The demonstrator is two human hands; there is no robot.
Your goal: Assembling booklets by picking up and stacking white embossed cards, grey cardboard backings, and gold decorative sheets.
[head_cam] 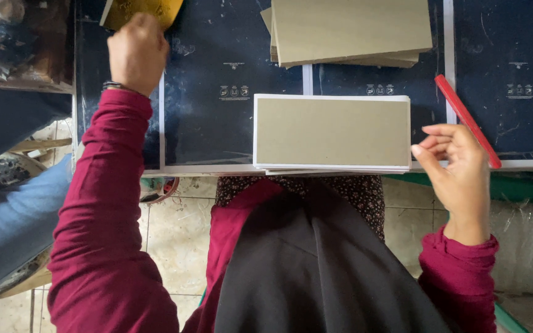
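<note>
My left hand (137, 52) is closed around a yellow-gold sponge-like pad (146, 10) at the far left of the dark blue table (217, 135). A stack of grey-green boards with white edges (331, 132) lies at the table's front edge before me. My right hand (458, 166) hovers just right of that stack, fingers loosely curled, fingertips almost at its right edge, holding nothing. A thin red stick (467, 120) lies slanted on the table behind my right hand.
A second pile of grey-green boards (350, 31) sits at the back centre. White strips (449, 61) cross the table. A person in blue cloth (13, 209) is at the left, beside clutter (7, 37). Tiled floor (177, 234) lies below.
</note>
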